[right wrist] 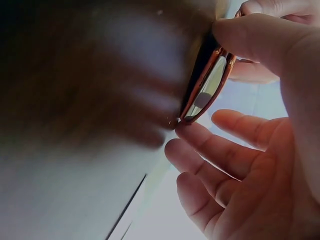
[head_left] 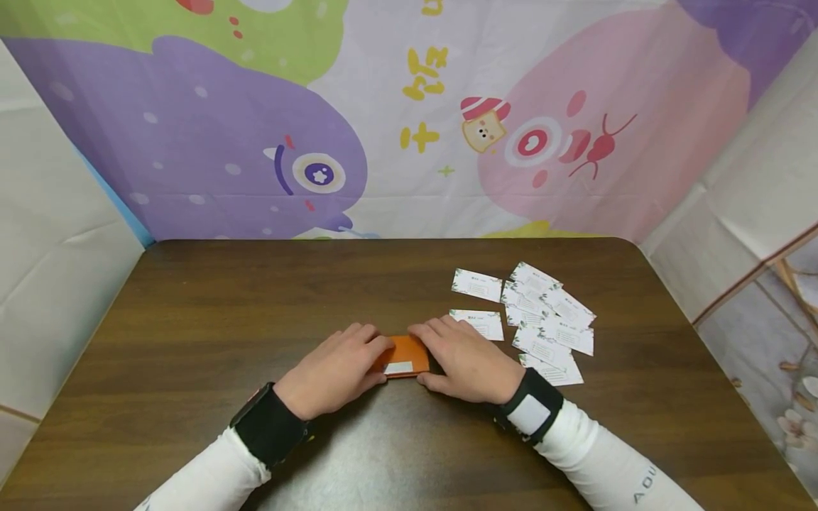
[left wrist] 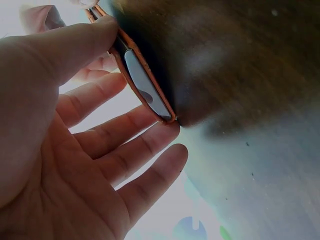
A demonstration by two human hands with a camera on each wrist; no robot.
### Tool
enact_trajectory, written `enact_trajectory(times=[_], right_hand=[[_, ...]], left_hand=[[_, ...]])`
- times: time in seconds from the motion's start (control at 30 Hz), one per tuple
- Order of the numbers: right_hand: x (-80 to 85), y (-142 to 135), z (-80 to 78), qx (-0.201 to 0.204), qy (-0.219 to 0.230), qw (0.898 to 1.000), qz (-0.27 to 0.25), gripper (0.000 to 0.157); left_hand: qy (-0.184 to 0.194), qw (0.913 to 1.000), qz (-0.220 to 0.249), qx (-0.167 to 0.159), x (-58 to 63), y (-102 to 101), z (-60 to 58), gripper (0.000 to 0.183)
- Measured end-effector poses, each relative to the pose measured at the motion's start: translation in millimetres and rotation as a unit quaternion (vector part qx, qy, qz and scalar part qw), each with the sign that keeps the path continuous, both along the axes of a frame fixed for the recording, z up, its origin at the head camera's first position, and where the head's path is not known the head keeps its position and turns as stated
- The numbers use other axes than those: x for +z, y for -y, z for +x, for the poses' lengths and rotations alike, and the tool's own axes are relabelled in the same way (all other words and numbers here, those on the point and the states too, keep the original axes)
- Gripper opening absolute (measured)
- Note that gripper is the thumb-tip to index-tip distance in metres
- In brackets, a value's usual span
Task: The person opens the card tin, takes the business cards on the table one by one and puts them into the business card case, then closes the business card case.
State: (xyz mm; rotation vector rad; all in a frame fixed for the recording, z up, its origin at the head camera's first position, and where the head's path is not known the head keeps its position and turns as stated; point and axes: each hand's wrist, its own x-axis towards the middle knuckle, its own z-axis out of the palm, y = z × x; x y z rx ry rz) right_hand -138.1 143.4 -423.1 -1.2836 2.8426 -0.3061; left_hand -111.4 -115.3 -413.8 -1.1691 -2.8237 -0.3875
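Observation:
A small orange card holder (head_left: 409, 349) lies low over the table between both hands, a white patch near its front edge. My left hand (head_left: 335, 369) grips its left side, thumb at the near edge and fingers toward the far edge. Opposite, my right hand (head_left: 469, 362) holds the right side in the same way. Both wrist views look into the holder's ends, where a pale insert (left wrist: 142, 82) shows between two orange covers. Just beyond the right hand's fingers is a white printed card (head_left: 481, 324), partly hidden by that hand.
Several more white cards with leafy corners lie in an overlapping spread (head_left: 543, 344) to the right. A single card (head_left: 476, 284) sits farther back. The brown wooden table (head_left: 255, 298) ends at a cartoon-printed cloth (head_left: 409, 199).

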Motion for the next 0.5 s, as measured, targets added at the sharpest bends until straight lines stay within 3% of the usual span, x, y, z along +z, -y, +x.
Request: enact_trajectory(times=[0.33,0.5], right_hand=[[1.6,1.4,2.1,0.007,0.017,1.0,-0.019,0.068],[1.5,2.0,2.6,0.008,0.014,1.0,-0.018,0.069]], left_hand=[[0.007,0.9999,0.004,-0.01,1.7,2.3,2.5,0.035],[0.05,0.9981,0.033,-0.013,6.9,7.7,0.6,0.027]])
